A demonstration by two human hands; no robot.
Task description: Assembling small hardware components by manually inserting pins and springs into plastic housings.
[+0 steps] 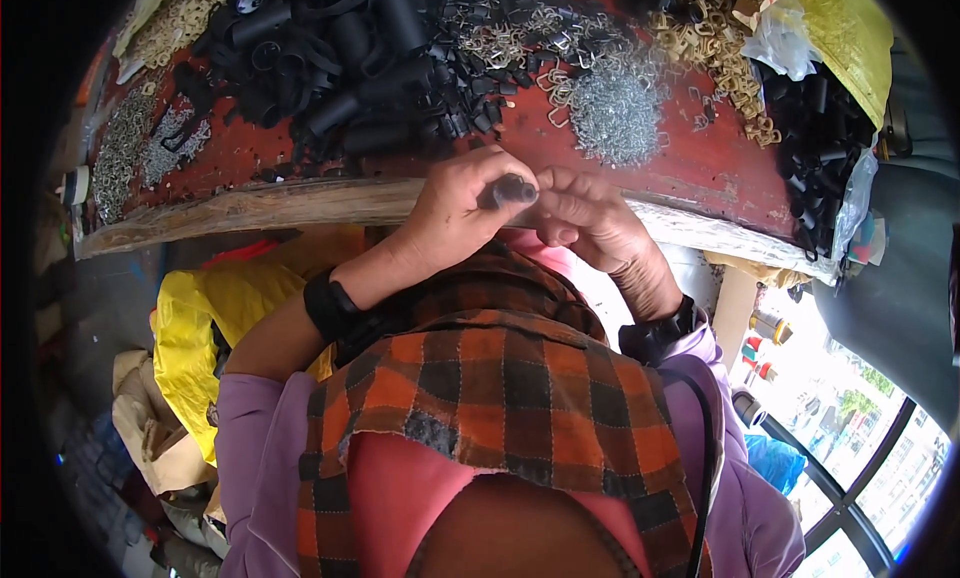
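My left hand (462, 200) is closed round a short dark cylindrical piece (512, 190), whose narrower end points toward my other hand. Close beside that end is my right hand (590, 216), with thumb and fingers drawn together; whatever they may pinch is too small or hidden to make out. Both hands are over the wooden front edge (350, 196) of a red worktable (700, 143). Just beyond them lies a heap of small silvery metal pieces (618, 108). Black plastic cylinders and parts (350, 53) are piled farther left.
Brass-coloured metal loops (700, 38) lie at the back right, near black parts (815, 148) and a yellow bag (850, 38). More small metal pieces (125, 148) cover the table's left end. Another yellow bag (190, 348) hangs below the table on the left.
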